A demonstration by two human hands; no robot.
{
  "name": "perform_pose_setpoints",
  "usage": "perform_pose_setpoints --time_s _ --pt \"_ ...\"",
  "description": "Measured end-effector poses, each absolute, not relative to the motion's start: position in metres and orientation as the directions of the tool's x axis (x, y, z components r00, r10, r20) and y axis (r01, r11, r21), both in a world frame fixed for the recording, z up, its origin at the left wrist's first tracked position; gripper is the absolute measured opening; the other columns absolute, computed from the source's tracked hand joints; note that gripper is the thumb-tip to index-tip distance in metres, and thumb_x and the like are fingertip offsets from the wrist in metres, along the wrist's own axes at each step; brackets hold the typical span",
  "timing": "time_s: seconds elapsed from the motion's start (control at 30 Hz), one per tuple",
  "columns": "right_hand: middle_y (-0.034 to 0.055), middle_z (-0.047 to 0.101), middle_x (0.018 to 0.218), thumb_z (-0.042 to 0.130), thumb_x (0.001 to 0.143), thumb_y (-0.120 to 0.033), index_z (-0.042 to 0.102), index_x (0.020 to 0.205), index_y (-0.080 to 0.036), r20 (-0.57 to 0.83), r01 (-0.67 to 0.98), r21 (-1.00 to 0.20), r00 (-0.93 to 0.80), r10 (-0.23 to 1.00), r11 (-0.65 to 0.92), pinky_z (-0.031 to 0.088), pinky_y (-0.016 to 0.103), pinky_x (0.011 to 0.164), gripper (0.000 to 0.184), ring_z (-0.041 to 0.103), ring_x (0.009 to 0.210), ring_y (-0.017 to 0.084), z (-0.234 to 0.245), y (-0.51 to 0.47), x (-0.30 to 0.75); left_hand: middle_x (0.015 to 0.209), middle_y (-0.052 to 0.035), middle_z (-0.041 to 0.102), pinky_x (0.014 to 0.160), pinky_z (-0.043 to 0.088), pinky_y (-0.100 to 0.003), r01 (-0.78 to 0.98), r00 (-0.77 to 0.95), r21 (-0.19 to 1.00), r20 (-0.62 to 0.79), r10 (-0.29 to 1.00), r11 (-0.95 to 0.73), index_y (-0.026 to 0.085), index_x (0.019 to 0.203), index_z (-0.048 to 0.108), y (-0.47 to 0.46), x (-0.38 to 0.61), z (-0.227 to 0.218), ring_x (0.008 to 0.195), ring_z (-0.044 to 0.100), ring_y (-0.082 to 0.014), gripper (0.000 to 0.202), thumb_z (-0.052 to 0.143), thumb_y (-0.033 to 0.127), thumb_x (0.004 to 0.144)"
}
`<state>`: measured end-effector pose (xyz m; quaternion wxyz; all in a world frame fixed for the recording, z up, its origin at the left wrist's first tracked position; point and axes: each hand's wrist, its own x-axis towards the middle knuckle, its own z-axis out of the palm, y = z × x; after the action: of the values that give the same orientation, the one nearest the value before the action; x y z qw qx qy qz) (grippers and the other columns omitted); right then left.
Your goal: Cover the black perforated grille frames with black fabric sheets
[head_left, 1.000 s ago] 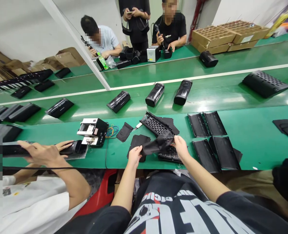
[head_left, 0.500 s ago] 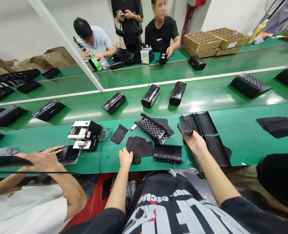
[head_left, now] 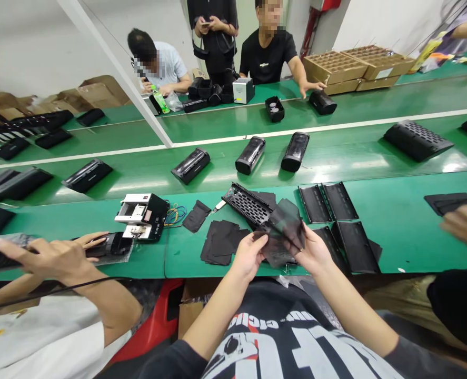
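In front of my body, both hands hold thin, see-through black sheets (head_left: 290,223), which overlap, so I cannot tell how many there are. My left hand (head_left: 249,255) pinches the near left edge with its thumb on top. On the other side my right hand (head_left: 314,249) is closed around the right edge. Behind the sheets lies a slotted black panel (head_left: 252,206), partly covered. A pile of flat black sheets (head_left: 222,242) rests left of my left hand. Smooth black curved panels (head_left: 357,245) lie right of my right hand.
A white-and-black machine (head_left: 140,216) with coiled wires stands on the left beside a co-worker's hands (head_left: 59,258). Black cases (head_left: 251,155) sit along the green belt. Another person's blurred hand (head_left: 466,218) is at the right by more black sheets. Cardboard trays (head_left: 336,71) stand across the belt.
My left hand has moved right from the sheet pile, and my right hand has brought its dark sheet left from the curved panels. Across the belt, a person has set down a black box and reached toward another.
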<state>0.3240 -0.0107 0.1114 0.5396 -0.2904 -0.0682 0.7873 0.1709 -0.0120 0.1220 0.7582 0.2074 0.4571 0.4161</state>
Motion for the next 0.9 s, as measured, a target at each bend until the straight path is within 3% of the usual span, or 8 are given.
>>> perform_pose_setpoints --time_s 0.13,0.33,0.5,0.7,0.77,0.9 --pt "0.0012 0.062 0.101 0.033 0.079 -0.053 0.059 0.090 -0.024 -0.345 -0.846 -0.375 -0.251 0.904 -0.378 0.046 0.033 0.079 0.040 0.053 0.100 0.017 0.120 -0.016 0.323 0.070 -0.0039 0.065 0.055 0.047 -0.024 -0.381 0.127 0.773 -0.500 0.857 0.507 0.011 0.080 0.059 -0.011 0.160 0.141 0.058 0.058 -0.0126 0.033 0.070 0.028 0.053" --pt "0.0002 0.062 0.101 0.036 0.083 -0.023 0.056 0.099 -0.022 -0.402 -0.844 -0.416 -0.162 0.901 -0.338 0.050 0.026 0.070 0.025 0.057 0.093 0.014 0.123 -0.019 0.316 0.066 -0.0037 0.064 0.047 0.044 -0.021 -0.304 0.113 0.830 -0.455 0.883 0.467 0.010 0.085 0.060 -0.007 0.147 0.144 0.051 0.055 -0.0106 0.034 0.068 0.029 0.056" --pt "0.0029 0.061 0.102 0.034 0.084 -0.022 0.054 0.102 -0.020 -0.438 -0.849 -0.401 -0.153 0.886 -0.344 0.051 0.025 0.064 0.027 0.058 0.091 0.015 0.121 -0.017 0.318 0.062 -0.0023 0.062 0.040 0.039 -0.018 -0.238 0.128 0.836 -0.478 0.869 0.495 0.011 0.089 0.059 -0.006 0.141 0.139 0.045 0.052 -0.0083 0.036 0.066 0.030 0.059" --pt "0.0044 0.062 0.100 0.035 0.083 -0.021 0.055 0.099 -0.019 -0.489 -0.855 -0.413 -0.081 0.868 -0.313 0.050 0.027 0.069 0.026 0.058 0.093 0.017 0.109 -0.020 0.324 0.069 -0.0032 0.063 0.045 0.042 -0.018 -0.172 0.156 0.797 -0.558 0.815 0.579 0.014 0.093 0.056 -0.001 0.134 0.108 0.050 0.055 -0.0085 0.034 0.059 0.032 0.065" --pt "0.0043 0.063 0.099 0.034 0.083 -0.020 0.056 0.097 -0.018 -0.520 -0.857 -0.426 -0.032 0.853 -0.291 0.050 0.028 0.070 0.025 0.058 0.092 0.016 0.102 -0.022 0.329 0.079 -0.0056 0.063 0.050 0.043 -0.019 -0.010 0.126 0.795 -0.600 0.790 0.606 0.015 0.098 0.053 0.001 0.131 0.085 0.059 0.059 -0.0100 0.031 0.050 0.031 0.071" --pt "0.0041 0.064 0.096 0.033 0.083 -0.020 0.056 0.096 -0.018 -0.544 -0.854 -0.441 0.010 0.839 -0.276 0.050 0.026 0.070 0.026 0.058 0.091 0.015 0.095 -0.026 0.345 0.091 -0.0106 0.061 0.065 0.045 -0.027 0.523 0.041 0.682 -0.619 0.785 0.511 0.013 0.096 0.053 -0.003 0.131 0.033 0.077 0.059 -0.0156 0.026 0.047 0.022 0.072"
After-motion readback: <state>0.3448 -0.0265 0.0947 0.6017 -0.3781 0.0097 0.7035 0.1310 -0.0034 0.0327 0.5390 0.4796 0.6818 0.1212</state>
